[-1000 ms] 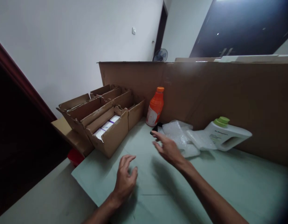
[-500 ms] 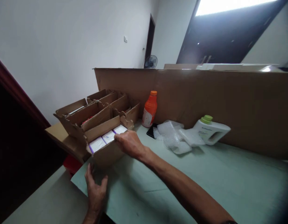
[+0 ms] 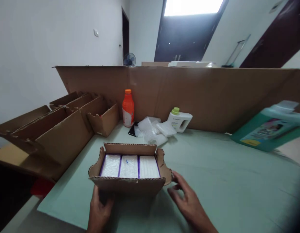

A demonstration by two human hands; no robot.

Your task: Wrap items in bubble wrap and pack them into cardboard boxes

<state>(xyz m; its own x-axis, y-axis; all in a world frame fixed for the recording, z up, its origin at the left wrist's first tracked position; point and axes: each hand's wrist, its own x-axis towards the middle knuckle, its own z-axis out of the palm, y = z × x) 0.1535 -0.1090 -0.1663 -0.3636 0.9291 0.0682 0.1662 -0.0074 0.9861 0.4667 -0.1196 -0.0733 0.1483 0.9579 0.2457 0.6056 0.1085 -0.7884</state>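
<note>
A: Item one, standing where I am: an open-topped brown cardboard box (image 3: pixel 130 187), nearest the person; take it as the clock's hub

B: Contents?

A: Three white packs (image 3: pixel 129 166) with purple edges, side by side, filling the box end to end; whether its base rests on the pale green tabletop (image 3: pixel 225 165), I cannot tell

B: Hands?

A: Left hand (image 3: pixel 100 207), seven o'clock, at the box's near left corner, thumb up, fingers partly hidden, grip impossible to tell; right hand (image 3: pixel 186 197), four o'clock, fingers curved and parted from the thumb, fingertips at the right end flap, nothing clasped

B: Surroundings?

A: Larger brown boxes (image 3: pixel 61 142), ten o'clock; smaller brown box (image 3: pixel 109 123), eleven; orange bottle (image 3: pixel 128 110), upright, twelve; black flat object (image 3: pixel 132 131), also twelve, beside crumpled clear wrap (image 3: pixel 151 129) at one; white jug (image 3: pixel 177 121), lime cap, between one and two; green bottle (image 3: pixel 273 129), labelled and tilted, past two
</note>
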